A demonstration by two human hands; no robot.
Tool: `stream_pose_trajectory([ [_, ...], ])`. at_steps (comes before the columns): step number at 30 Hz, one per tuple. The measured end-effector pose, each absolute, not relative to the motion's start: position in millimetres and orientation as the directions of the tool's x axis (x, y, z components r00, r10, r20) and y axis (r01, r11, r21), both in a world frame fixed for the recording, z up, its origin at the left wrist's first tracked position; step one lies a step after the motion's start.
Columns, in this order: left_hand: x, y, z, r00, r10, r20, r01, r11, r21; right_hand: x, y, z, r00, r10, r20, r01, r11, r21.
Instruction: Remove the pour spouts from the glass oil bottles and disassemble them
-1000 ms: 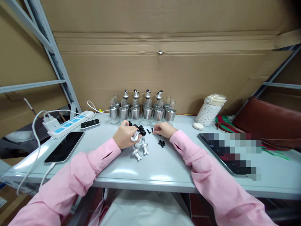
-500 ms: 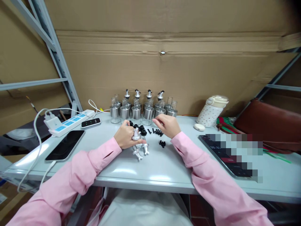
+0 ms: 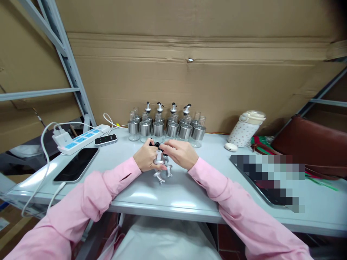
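My left hand (image 3: 145, 157) grips a shiny silver-coloured spout (image 3: 159, 157) over the pale grey table (image 3: 189, 196); whether my right hand (image 3: 182, 153), fingers near its top, holds anything, I cannot tell. A slack grip might drop it among loose silvery spouts (image 3: 159, 177), with metal-sleeved clear glass bottles (image 3: 158, 127) limiting reach beyond.
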State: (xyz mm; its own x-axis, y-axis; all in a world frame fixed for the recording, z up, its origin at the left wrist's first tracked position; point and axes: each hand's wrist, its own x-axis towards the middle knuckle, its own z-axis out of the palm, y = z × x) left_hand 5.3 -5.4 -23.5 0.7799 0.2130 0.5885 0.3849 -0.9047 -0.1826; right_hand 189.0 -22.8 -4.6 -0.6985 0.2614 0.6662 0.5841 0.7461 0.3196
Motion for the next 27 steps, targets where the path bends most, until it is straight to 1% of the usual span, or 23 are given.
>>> stream_pose_trajectory([
  [3,5.4,-5.3,-23.7,0.780,0.204,0.592,0.362,-0.918,-0.161,187.0,-22.5,-6.5,-0.711,0.268,0.650,0.574,0.755,0.317],
  [6,4.8,-4.3,-24.0,0.791,0.223,0.570,0.363,-0.921,-0.143,185.3,-22.2,-7.6,-0.732,0.284,0.619,0.561,0.767,0.311],
  [9,4.8,-3.6,-24.8,0.803,0.247,0.542,0.374,-0.917,-0.137,184.5,-21.9,-7.9,-0.727,0.291,0.622,0.566,0.766,0.304],
  [14,6.7,-3.4,-26.3,0.800,0.237,0.551,0.400,-0.895,-0.196,184.0,-22.1,-7.5,-0.706,0.319,0.633,0.572,0.783,0.244],
  [20,7.0,-1.8,-28.1,0.793,0.231,0.563,0.396,-0.898,-0.190,182.5,-23.4,-7.2,-0.691,0.353,0.631,0.587,0.784,0.203],
  [27,6.4,-0.3,-30.1,0.798,0.234,0.555,0.422,-0.875,-0.238,180.9,-25.9,-9.0,-0.665,0.396,0.634,0.579,0.809,0.102],
])
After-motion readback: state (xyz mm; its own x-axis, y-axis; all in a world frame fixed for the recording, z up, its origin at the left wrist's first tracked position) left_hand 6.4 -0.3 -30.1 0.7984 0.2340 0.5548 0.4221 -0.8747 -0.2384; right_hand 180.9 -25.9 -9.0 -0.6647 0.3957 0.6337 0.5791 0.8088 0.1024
